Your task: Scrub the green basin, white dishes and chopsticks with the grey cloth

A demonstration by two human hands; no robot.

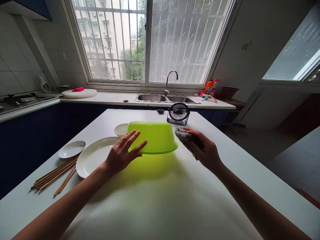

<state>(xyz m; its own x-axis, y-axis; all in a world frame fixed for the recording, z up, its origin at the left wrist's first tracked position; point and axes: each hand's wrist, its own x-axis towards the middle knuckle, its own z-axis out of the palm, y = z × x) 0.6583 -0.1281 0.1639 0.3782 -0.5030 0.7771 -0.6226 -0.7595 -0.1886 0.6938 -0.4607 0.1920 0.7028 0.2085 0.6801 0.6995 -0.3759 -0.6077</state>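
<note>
A bright green plastic basin [155, 136] sits upside down in the middle of the white table, its wide rim toward the bottom. My left hand [122, 151] is at its near left side with fingers spread, appearing to touch the wall rather than wrap around it. To the right of the basin, my right hand [203, 148] grips a grey cloth [183, 135], bunched up and slightly apart from the basin. Under my left forearm and beyond it lies a large white oval plate [96, 153]. Part of a white bowl [120, 129] shows behind the basin.
A small white dish [72, 149] and several wooden chopsticks [53, 173] lie at the left. Behind the basin stand a small black fan [178, 112] and a dark scouring pad [160, 111]. Across a gap, the far counter holds a double sink [152, 97] and a round white board [80, 93].
</note>
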